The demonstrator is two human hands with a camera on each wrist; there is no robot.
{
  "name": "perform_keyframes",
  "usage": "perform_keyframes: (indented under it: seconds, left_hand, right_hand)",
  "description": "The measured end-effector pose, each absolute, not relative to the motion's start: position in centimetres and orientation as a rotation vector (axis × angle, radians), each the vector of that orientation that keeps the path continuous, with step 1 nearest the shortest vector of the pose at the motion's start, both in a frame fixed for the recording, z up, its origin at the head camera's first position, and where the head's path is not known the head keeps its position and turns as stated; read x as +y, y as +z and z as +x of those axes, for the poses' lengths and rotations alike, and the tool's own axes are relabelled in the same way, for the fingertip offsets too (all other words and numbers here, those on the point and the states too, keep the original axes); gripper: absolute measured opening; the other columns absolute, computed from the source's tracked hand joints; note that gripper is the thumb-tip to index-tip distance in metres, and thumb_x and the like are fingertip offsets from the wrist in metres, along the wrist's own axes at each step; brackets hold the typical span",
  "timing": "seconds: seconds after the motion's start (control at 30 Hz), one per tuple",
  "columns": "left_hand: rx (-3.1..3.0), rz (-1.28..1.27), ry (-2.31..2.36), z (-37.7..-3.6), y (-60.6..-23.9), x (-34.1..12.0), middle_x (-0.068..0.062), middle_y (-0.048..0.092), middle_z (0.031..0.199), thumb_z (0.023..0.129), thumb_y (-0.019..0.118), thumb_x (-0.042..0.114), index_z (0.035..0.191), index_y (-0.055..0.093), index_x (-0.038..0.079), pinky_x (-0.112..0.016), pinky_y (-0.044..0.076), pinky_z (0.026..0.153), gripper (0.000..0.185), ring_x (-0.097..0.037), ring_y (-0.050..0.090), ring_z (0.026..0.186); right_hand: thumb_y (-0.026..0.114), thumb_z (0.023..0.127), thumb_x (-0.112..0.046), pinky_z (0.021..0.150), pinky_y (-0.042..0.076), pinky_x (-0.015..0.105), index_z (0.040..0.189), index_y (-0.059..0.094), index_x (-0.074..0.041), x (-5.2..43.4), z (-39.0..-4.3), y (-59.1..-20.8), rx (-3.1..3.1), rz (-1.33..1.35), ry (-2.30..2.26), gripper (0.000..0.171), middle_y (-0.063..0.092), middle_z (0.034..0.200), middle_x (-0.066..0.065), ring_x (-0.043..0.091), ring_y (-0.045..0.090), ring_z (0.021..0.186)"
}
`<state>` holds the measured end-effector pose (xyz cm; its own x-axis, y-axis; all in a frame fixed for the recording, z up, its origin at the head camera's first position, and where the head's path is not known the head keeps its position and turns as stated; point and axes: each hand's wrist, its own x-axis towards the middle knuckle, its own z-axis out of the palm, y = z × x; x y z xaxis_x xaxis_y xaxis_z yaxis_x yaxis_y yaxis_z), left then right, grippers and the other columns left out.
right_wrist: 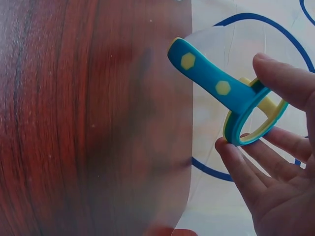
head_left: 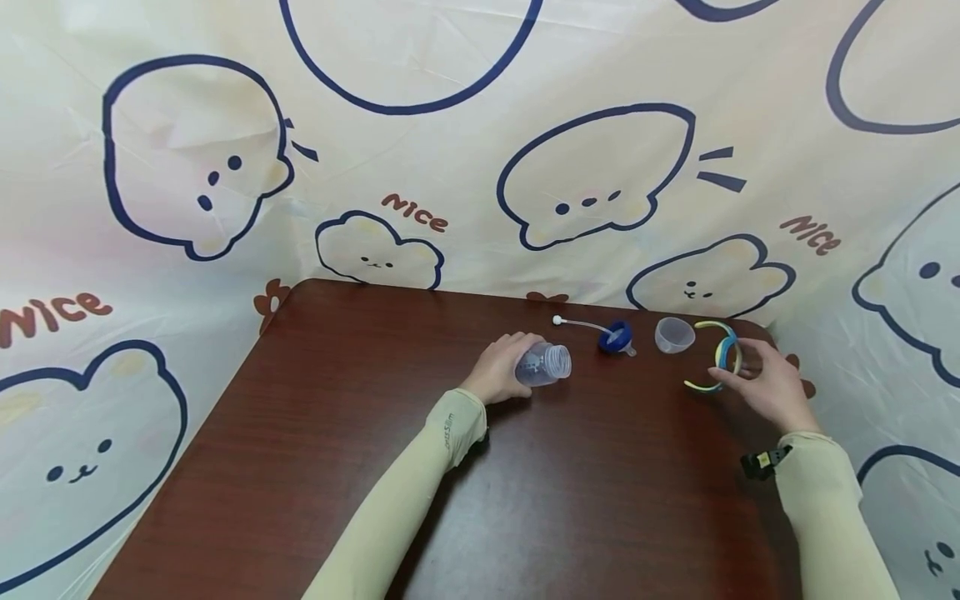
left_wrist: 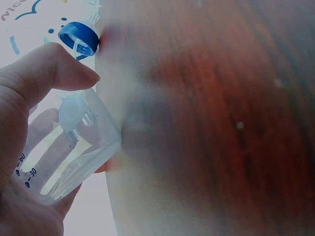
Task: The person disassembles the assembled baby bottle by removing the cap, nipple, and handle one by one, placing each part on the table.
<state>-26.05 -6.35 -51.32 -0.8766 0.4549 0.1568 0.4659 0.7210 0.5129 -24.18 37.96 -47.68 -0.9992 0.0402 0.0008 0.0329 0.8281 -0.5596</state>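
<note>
My left hand (head_left: 498, 371) grips a clear baby bottle (head_left: 542, 365) that lies tilted on its side, its open threaded mouth facing right. In the left wrist view the thumb and fingers wrap round the bottle (left_wrist: 98, 142), which carries printed measuring marks. At the table's right side my right hand (head_left: 772, 389) pinches a blue and yellow bottle handle (right_wrist: 206, 78) by its ring, thumb on one side and fingertips on the other. Its two arms point away from the palm. Between the hands lies a blue bottle collar (head_left: 617, 337) with a teat and a weighted straw (head_left: 585, 323).
A clear domed bottle cover (head_left: 674, 335) sits between the collar and the handle, near the back edge. The dark brown wooden table (head_left: 360, 400) meets a cartoon-printed curtain (head_left: 465, 167) at the back and both sides.
</note>
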Motion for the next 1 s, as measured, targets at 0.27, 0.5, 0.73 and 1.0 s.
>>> perform_keyframes:
  seconds: [0.27, 0.5, 0.73, 1.0]
  left_hand:
    - [-2.902, -0.776, -0.889, -25.9, -51.0, -6.4, -0.002, 0.064, 0.133, 0.064, 0.097, 0.015, 0.143, 0.054, 0.021, -0.048, 0.045, 0.109, 0.090, -0.024, 0.056, 0.122]
    - [-2.901, -0.770, -0.883, -25.9, -51.2, -6.4, -0.001, 0.064, 0.133, 0.064, 0.097, 0.015, 0.142, 0.054, 0.022, -0.048, 0.045, 0.109, 0.089, -0.023, 0.056, 0.121]
    - [-2.908, -0.759, -0.883, -25.9, -51.1, -6.3, 0.000, 0.064, 0.132, 0.064, 0.097, 0.015, 0.142, 0.054, 0.023, -0.048, 0.045, 0.109, 0.089, -0.023, 0.056, 0.121]
    - [-2.899, -0.756, -0.896, -25.9, -51.2, -6.4, 0.000, 0.064, 0.132, 0.064, 0.097, 0.014, 0.142, 0.054, 0.023, -0.049, 0.044, 0.109, 0.089, -0.023, 0.056, 0.121]
  right_hand:
    - [0.067, 0.093, -0.060, 0.091, 0.050, 0.069, 0.154, 0.031, 0.009, 38.5, -24.1, -47.8, -3.009, -0.110, 0.931, 0.099, 0.049, 0.138, 0.040, 0.058, 0.054, 0.122]
    - [0.068, 0.094, -0.058, 0.091, 0.051, 0.068, 0.153, 0.032, 0.010, 38.9, -24.3, -48.5, -3.017, -0.143, 0.936, 0.097, 0.049, 0.139, 0.041, 0.057, 0.055, 0.122]
    - [0.068, 0.094, -0.057, 0.096, 0.048, 0.070, 0.158, 0.025, 0.006, 39.1, -24.5, -48.9, -2.995, -0.148, 0.985, 0.100, 0.044, 0.144, 0.041, 0.057, 0.052, 0.124]
    - [0.065, 0.096, -0.056, 0.097, 0.041, 0.076, 0.162, 0.024, -0.003, 39.1, -24.7, -49.2, -2.992, -0.114, 0.963, 0.094, 0.046, 0.145, 0.040, 0.056, 0.052, 0.126]
